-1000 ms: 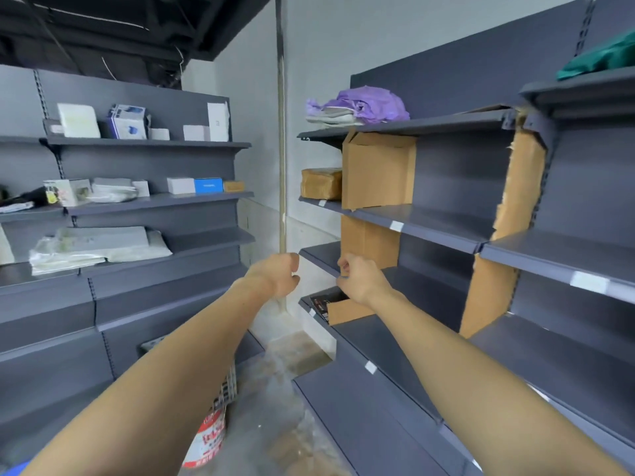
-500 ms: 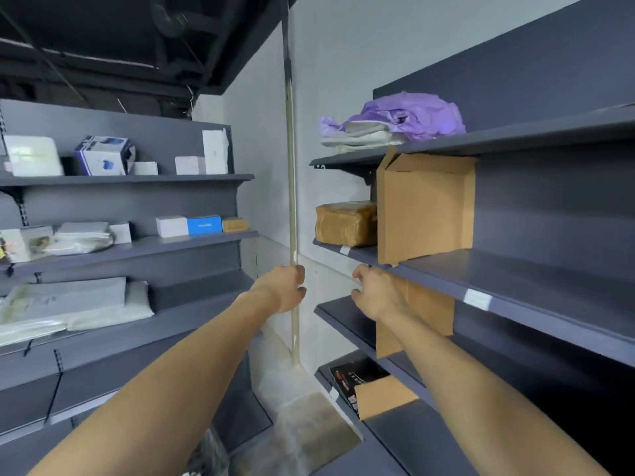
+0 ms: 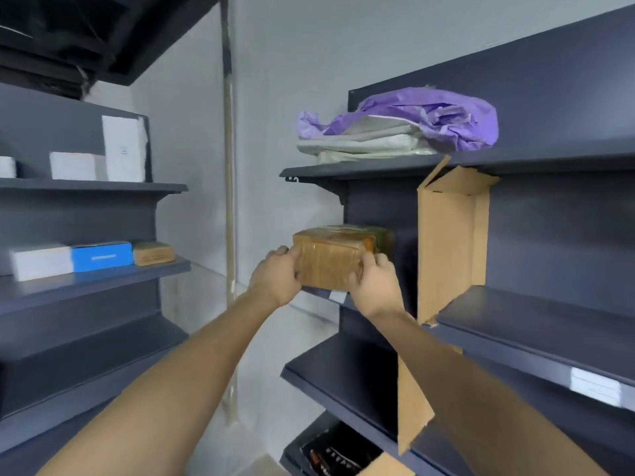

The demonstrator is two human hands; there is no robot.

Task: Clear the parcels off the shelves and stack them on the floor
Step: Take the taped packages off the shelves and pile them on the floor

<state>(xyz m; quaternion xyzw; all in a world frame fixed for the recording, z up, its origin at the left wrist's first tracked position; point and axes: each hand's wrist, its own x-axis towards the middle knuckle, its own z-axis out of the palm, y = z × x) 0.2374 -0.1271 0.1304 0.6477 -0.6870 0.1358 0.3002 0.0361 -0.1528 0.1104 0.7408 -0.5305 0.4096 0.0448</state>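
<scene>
A brown taped parcel (image 3: 335,257) sits at the left end of the right rack's middle shelf (image 3: 536,317). My left hand (image 3: 278,278) grips its left side and my right hand (image 3: 376,283) grips its right front corner. On the top shelf lie a purple bag (image 3: 436,115) and folded white packets (image 3: 364,142). A tall cardboard sheet (image 3: 450,242) stands upright just right of the parcel. The left rack carries white boxes (image 3: 110,156), a blue box (image 3: 101,256) and a small brown parcel (image 3: 153,253).
A pale pipe (image 3: 229,201) runs down the wall between the racks. More cardboard (image 3: 410,403) hangs below the middle shelf, and a dark box (image 3: 338,453) lies on the bottom shelf. The aisle between the two racks is narrow.
I have stepped closer to the right rack. Both hands rose from below the shelf edge and took hold of the brown parcel from either side.
</scene>
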